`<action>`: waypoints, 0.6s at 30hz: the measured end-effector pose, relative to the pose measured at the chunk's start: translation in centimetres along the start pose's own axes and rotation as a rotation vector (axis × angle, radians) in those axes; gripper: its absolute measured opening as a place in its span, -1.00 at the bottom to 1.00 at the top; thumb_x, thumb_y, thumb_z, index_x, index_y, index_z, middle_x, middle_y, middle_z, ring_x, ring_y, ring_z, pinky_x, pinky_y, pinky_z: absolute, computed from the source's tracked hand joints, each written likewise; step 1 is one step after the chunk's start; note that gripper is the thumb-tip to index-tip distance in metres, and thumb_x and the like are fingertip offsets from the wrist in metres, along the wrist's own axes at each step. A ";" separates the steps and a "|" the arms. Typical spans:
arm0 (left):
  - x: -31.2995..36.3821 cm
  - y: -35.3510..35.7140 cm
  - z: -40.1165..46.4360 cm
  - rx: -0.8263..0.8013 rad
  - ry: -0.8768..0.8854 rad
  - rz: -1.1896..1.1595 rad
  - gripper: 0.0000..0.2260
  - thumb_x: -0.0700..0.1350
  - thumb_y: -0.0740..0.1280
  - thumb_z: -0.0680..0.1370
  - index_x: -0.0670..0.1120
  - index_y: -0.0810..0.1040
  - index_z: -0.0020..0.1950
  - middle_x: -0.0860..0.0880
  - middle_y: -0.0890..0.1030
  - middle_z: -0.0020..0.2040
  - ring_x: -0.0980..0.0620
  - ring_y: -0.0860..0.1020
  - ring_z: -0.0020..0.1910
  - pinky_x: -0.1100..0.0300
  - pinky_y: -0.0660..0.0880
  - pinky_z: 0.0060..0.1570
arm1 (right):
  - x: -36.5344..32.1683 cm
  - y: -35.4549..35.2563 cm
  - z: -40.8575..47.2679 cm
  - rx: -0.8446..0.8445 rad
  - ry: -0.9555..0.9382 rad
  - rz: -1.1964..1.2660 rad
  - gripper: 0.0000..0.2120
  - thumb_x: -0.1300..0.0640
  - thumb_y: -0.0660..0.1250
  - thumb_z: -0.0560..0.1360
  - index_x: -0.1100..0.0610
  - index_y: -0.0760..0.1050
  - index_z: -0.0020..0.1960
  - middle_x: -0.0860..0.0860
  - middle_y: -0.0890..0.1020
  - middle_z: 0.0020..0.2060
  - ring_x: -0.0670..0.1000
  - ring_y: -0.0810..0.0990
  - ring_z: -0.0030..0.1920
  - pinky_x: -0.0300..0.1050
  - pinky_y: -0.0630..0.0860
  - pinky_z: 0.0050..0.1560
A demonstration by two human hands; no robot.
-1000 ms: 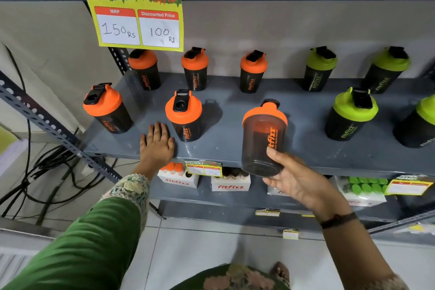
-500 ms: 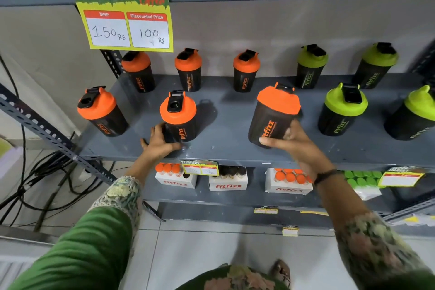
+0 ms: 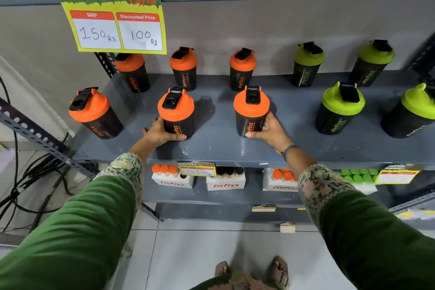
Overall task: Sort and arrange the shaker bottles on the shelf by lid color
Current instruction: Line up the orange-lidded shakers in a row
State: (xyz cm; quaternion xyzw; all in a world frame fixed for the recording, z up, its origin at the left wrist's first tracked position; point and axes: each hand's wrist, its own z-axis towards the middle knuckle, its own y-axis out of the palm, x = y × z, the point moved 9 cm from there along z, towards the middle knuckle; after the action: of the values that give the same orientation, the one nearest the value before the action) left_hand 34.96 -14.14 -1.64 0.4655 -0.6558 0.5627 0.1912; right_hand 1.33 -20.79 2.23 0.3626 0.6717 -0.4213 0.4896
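Black shaker bottles stand on a grey shelf (image 3: 211, 146). Several with orange lids fill the left and middle, in a back row (image 3: 183, 68) and a front row (image 3: 90, 110). Green-lidded ones (image 3: 341, 106) stand in two rows at the right. My left hand (image 3: 160, 133) wraps the base of the front middle orange-lid bottle (image 3: 176, 110). My right hand (image 3: 270, 130) grips the body of another orange-lid bottle (image 3: 251, 110), which stands upright on the shelf beside it.
A yellow-green price sign (image 3: 110, 12) hangs from the upper shelf above the left bottles. White fitfizz boxes (image 3: 224, 180) of small bottles sit on the lower shelf. Black cables (image 3: 21, 186) lie on the floor at the left beside a slotted metal upright (image 3: 35, 134).
My right hand has carried the orange-lid bottle from below the shelf edge up onto the shelf and set it upright. My left hand moved from flat on the shelf to gripping the neighbouring bottle.
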 end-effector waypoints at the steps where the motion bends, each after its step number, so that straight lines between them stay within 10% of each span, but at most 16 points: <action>1: -0.1 -0.1 0.2 -0.004 -0.005 0.001 0.22 0.44 0.52 -0.18 0.11 0.20 0.40 -0.06 0.34 0.45 -0.09 0.17 0.49 -0.25 0.04 0.45 | 0.0 0.0 0.0 -0.003 0.001 -0.004 -0.09 0.40 0.52 0.22 0.16 0.15 0.45 0.17 0.44 0.36 0.14 0.43 0.36 0.15 0.35 0.40; 12: 1.4 0.1 -1.9 0.068 0.031 0.012 0.22 0.44 0.49 -0.13 -0.01 0.21 0.42 -0.10 0.32 0.44 -0.12 0.16 0.48 -0.23 0.01 0.46 | 0.5 1.0 -1.0 -0.038 -0.059 -0.016 -0.15 0.39 0.52 0.25 0.16 0.18 0.42 0.06 0.46 0.27 0.05 0.42 0.30 -0.01 0.36 0.36; 18: 3.4 1.0 -11.7 0.664 0.163 -0.026 -0.25 0.28 0.44 0.19 -0.19 0.45 0.19 -0.20 0.52 0.13 -0.20 0.44 0.18 -0.06 0.37 0.20 | 1.4 -3.3 -4.8 0.271 -0.122 0.105 -0.31 0.35 0.48 0.32 0.20 0.31 0.39 0.06 0.47 0.24 -0.03 0.45 0.25 -0.12 0.36 0.33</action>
State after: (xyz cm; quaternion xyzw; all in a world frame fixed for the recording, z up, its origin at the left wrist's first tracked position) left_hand 29.25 -4.85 3.80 0.4641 -0.4134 0.7785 0.0878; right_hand -3.71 -17.57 2.38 0.4339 0.5579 -0.5031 0.4974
